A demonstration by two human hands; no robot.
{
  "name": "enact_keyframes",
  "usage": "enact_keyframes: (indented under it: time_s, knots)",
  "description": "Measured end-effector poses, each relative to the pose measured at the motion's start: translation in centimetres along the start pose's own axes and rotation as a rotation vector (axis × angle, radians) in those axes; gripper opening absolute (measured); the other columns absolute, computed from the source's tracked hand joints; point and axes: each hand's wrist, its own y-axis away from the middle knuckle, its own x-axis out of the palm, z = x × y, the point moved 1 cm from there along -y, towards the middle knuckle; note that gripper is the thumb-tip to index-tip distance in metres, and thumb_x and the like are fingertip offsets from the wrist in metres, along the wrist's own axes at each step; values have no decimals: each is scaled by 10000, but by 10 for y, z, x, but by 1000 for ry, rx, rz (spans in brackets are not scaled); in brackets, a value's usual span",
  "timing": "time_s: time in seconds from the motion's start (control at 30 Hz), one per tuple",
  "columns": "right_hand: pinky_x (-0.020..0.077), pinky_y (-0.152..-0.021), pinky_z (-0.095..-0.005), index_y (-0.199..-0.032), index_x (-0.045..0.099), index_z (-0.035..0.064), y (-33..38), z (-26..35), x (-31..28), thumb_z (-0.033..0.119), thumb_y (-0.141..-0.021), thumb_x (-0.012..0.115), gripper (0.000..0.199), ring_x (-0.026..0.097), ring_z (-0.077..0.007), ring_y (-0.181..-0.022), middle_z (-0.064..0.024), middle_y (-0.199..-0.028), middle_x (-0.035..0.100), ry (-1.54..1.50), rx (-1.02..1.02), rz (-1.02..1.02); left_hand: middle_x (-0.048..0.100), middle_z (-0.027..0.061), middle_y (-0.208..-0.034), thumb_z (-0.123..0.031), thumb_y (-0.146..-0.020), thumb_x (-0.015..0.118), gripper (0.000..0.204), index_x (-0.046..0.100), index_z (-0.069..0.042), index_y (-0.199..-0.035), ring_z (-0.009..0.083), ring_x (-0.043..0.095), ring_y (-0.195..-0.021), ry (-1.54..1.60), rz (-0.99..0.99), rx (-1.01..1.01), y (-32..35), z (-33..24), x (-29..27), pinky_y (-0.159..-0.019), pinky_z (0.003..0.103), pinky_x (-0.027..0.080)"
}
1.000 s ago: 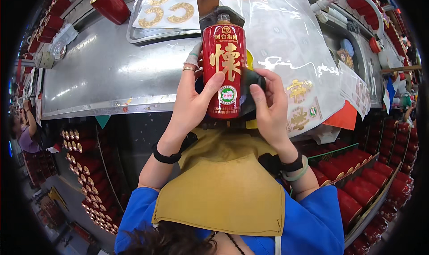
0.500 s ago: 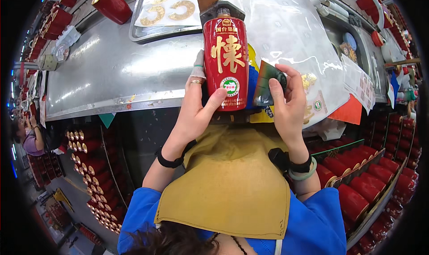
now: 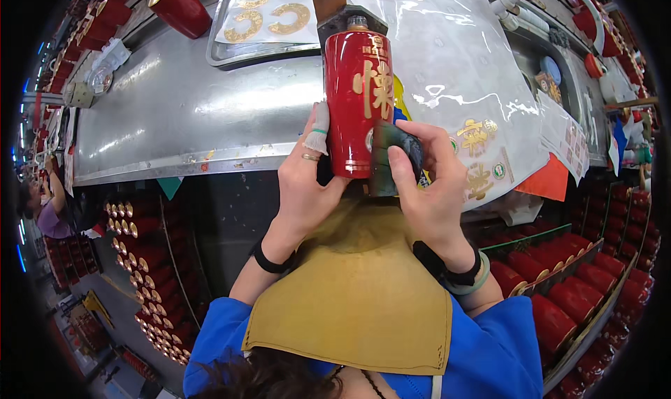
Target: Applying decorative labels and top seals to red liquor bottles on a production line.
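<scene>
My left hand [image 3: 305, 182] grips a glossy red ceramic bottle [image 3: 358, 95] with gold lettering, held upright over the front edge of the steel table [image 3: 175, 105]. One finger of that hand wears a white tape wrap. My right hand [image 3: 430, 182] presses a dark green pad [image 3: 391, 154] against the bottle's lower right side. Under my wrists lies a mustard yellow apron [image 3: 356, 294].
A steel tray [image 3: 269, 15] with gold decal sheets sits at the back. A clear film sheet [image 3: 447, 70] with gold decals drapes on the right. Another red bottle [image 3: 178, 4] lies far left. Crates of red bottles [image 3: 580, 287] stand at right, racks of them [image 3: 140, 259] at left. A person [image 3: 42, 210] is at far left.
The bottle has turned in my left hand, so the gold lettering now faces more to the right. My right hand has moved the dark pad onto the bottle's lower side.
</scene>
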Motion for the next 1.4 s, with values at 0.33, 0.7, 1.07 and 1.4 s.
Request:
enact_keyframes:
  time_s: [0.33,0.7,1.07,1.4]
  knots:
    - [560,-725,-339,-1168,658,18,-26,34,14,35,-881,746,301,708,-290,-841,-161,-960,690,98,-327,176,523,247,-1484,40,-696,852,881,485,24,-1497,358,595,-1320,165,-156,-8,-2,-17,0,-992,397,572]
    - [522,-786,-361,-960,749,96,-78,35,-4,58,-784,754,180,673,-208,-859,-34,-953,746,374,-901,450,654,193,-1351,-113,-704,926,840,532,21,-1433,299,658,-1233,197,-216,11,2,-7,-5,-1064,376,511]
    - [500,-773,-363,-968,716,194,-104,23,-1,177,-796,708,173,572,-156,-743,53,-854,648,289,-1129,326,570,242,-1450,7,-755,802,897,377,60,-1543,327,575,-1350,247,-20,-18,5,7,-13,-1158,435,433]
    - [471,-732,-272,-1078,785,218,-103,-5,-10,157,-810,721,282,602,-109,-755,89,-1043,750,109,-1143,289,626,203,-1421,-24,-706,806,916,413,29,-1532,336,525,-1392,200,88,-137,2,8,-20,-1220,439,309]
